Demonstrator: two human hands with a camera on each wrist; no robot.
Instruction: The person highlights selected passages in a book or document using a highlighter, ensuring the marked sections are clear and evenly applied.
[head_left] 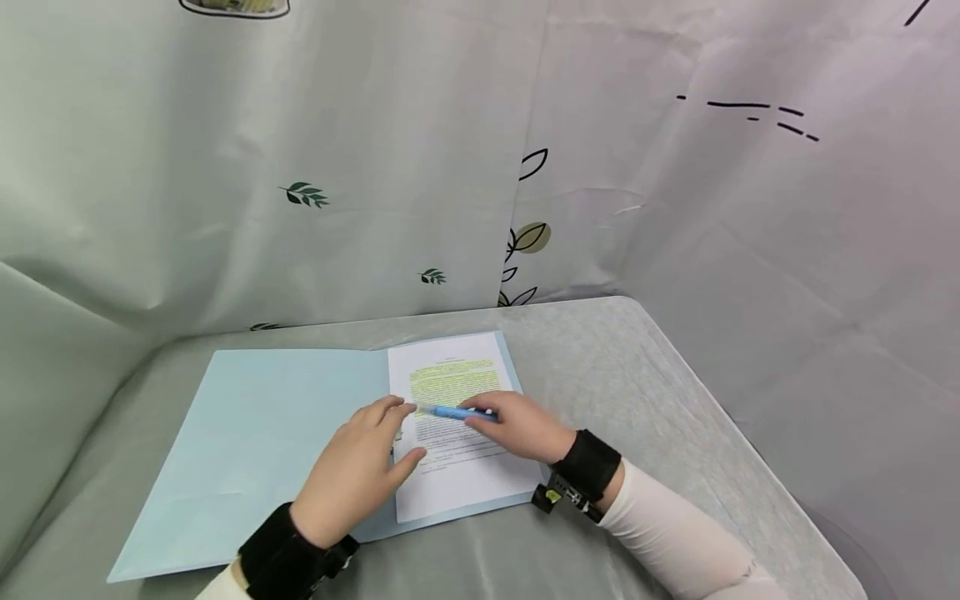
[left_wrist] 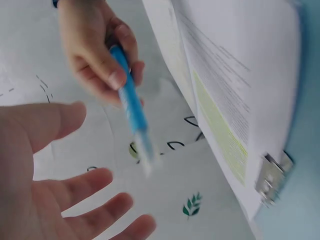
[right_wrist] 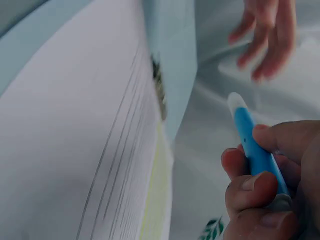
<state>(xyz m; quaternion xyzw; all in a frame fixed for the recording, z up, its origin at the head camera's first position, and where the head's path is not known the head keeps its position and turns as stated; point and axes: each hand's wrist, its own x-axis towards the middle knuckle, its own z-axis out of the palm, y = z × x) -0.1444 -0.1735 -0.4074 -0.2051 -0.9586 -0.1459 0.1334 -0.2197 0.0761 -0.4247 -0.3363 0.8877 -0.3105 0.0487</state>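
Observation:
A blue pen with a clear cap end (right_wrist: pixel 248 132), like a highlighter, is held in my right hand (head_left: pixel 517 422), pinched between thumb and curled fingers. In the head view it lies across the air above a printed sheet (head_left: pixel 480 475). Fingers spread, my left hand (head_left: pixel 360 467) reaches toward the pen's clear end; the left wrist view shows a gap between them. Yellow highlighting (head_left: pixel 453 381) covers the upper text of the sheet. The sheet sits in the right side of an opened light blue folder (head_left: pixel 247 450).
A metal clip (left_wrist: pixel 272 175) holds the papers at the folder's spine. The grey-covered table (head_left: pixel 600 367) has a rounded far right corner. Pale curtains (head_left: pixel 375 125) with leaf prints hang behind and at both sides.

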